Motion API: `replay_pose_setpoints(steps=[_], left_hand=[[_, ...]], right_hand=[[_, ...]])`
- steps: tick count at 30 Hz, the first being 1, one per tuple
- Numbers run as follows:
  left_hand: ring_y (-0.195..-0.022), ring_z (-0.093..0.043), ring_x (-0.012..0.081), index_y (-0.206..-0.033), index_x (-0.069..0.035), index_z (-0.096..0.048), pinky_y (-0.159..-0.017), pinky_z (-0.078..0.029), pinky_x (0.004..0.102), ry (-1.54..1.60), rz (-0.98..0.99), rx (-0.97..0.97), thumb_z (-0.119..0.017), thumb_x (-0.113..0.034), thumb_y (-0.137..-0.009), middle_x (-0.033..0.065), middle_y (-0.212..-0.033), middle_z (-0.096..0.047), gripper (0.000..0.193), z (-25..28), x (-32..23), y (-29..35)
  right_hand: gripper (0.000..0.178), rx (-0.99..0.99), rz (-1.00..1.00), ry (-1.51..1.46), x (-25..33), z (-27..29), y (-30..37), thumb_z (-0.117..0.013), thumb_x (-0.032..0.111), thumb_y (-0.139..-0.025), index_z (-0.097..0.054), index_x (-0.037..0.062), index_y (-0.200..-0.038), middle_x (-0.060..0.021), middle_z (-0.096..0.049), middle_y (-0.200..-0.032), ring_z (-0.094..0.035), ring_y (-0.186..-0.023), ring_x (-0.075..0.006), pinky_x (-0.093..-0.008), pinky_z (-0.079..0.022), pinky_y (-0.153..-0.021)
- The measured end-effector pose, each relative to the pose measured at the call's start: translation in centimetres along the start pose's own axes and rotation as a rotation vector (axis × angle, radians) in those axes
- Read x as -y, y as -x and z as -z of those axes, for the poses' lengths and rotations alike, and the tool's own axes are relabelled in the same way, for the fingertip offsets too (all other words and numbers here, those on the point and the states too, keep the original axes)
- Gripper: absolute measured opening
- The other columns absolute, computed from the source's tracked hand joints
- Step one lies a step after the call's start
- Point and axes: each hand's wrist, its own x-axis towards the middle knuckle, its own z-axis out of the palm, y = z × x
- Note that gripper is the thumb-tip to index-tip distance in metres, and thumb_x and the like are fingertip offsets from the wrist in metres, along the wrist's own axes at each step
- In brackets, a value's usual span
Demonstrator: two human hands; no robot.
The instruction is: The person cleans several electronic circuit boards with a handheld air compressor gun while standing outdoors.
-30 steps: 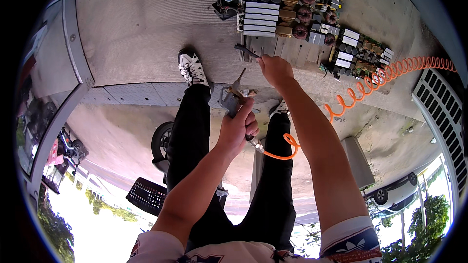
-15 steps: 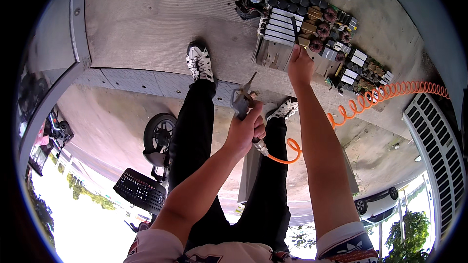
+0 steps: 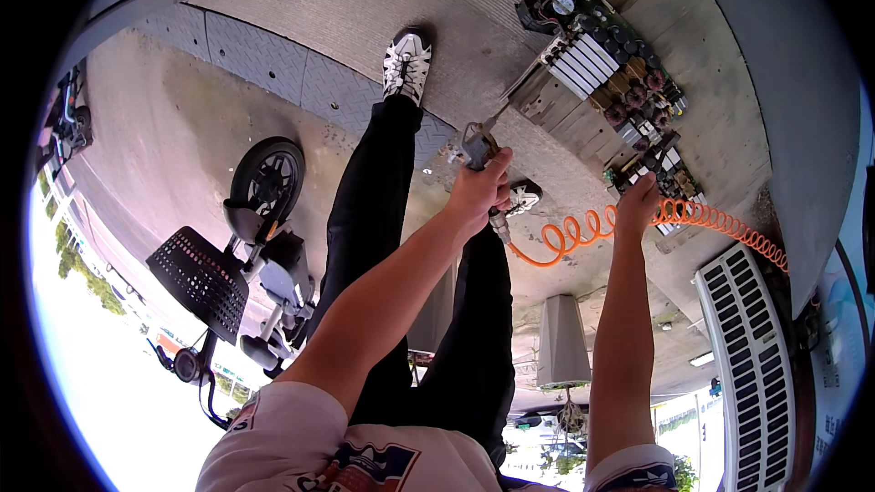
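Note:
My left hand [image 3: 483, 187] is wrapped round a grey air blow gun [image 3: 478, 144], its thin nozzle pointing up and to the right. An orange coiled air hose [image 3: 588, 226] runs from the gun's lower end to the right, passing by my right wrist. My right hand [image 3: 639, 200] is closed on a thin dark tool [image 3: 663, 151] over the smaller circuit board [image 3: 679, 184]; what kind of tool it is I cannot make out. Beyond lies a larger circuit board [image 3: 629, 55] with white heat-sink fins, black capacitors and copper coils, its metal plate beside it.
A grey tread-plate strip [image 3: 273, 64] crosses the floor behind my left shoe [image 3: 406, 66]. To the left stand a scooter wheel [image 3: 267, 184] and a black basket [image 3: 198, 282]. A white slatted grille [image 3: 749, 374] is at the right, with a grey planter [image 3: 562, 342] nearby.
My right hand has moved from the larger board's edge to the smaller board, tool still in it. The view has turned, and the blow gun sits nearer the boards.

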Motion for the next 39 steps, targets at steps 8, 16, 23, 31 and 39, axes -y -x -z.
replay_pose_setpoints(steps=[8,16,23,31,39], left_hand=[[-0.042,-0.026,0.0089,-0.075,-0.014,-0.047,-0.045,-0.026,0.0304,0.202,0.12,-0.038,-0.063,-0.034,-0.09,-0.0064,-0.053,-0.024,0.03,1.9,9.7,-1.6],[-0.04,-0.028,0.0107,-0.072,-0.01,-0.048,-0.042,-0.028,0.0327,0.275,-0.023,-0.071,-0.065,-0.029,-0.088,-0.004,-0.053,-0.031,0.03,2.8,8.9,-6.5],[-0.043,-0.027,0.01,-0.076,-0.009,-0.049,-0.044,-0.027,0.031,0.283,-0.037,-0.008,-0.065,-0.029,-0.088,-0.005,-0.055,-0.028,0.028,1.5,5.6,-8.2],[-0.042,-0.032,0.0111,-0.068,-0.01,-0.045,-0.042,-0.03,0.0331,0.229,0.014,0.016,-0.066,-0.027,-0.087,-0.0024,-0.054,-0.034,0.034,-0.3,8.0,-8.1],[-0.041,-0.03,0.012,-0.069,-0.009,-0.046,-0.042,-0.029,0.0335,0.189,0.151,0.063,-0.065,-0.027,-0.088,-0.0023,-0.053,-0.032,0.032,-6.2,14.0,-8.4]], right_hand=[[0.04,0.116,-0.056,-0.114,2.9,9.5,11.1,-0.038,0.038,-0.102,-0.039,0.0098,-0.072,0.0043,-0.032,-0.057,-0.03,-0.047,-0.006,-0.0245,-0.025,-0.041],[0.041,0.218,0.01,0.157,-5.9,16.9,20.0,-0.037,0.036,-0.103,-0.035,0.0125,-0.069,0.0052,-0.031,-0.054,-0.03,-0.044,-0.0043,-0.0218,-0.024,-0.039],[0.043,0.247,-0.069,0.405,-12.1,20.1,23.5,-0.038,0.032,-0.101,-0.047,0.0025,-0.072,-0.004,-0.043,-0.053,-0.039,-0.049,-0.0158,-0.0346,-0.033,-0.047],[0.041,0.219,-0.213,0.268,-12.7,20.5,27.6,-0.039,0.034,-0.102,-0.039,0.0104,-0.068,0.0036,-0.034,-0.053,-0.033,-0.044,-0.0076,-0.0263,-0.027,-0.041],[0.043,0.183,-0.298,0.258,-15.5,21.8,32.0,-0.038,0.037,-0.102,-0.037,0.0127,-0.067,0.0045,-0.033,-0.052,-0.033,-0.041,-0.0059,-0.0238,-0.026,-0.038]])
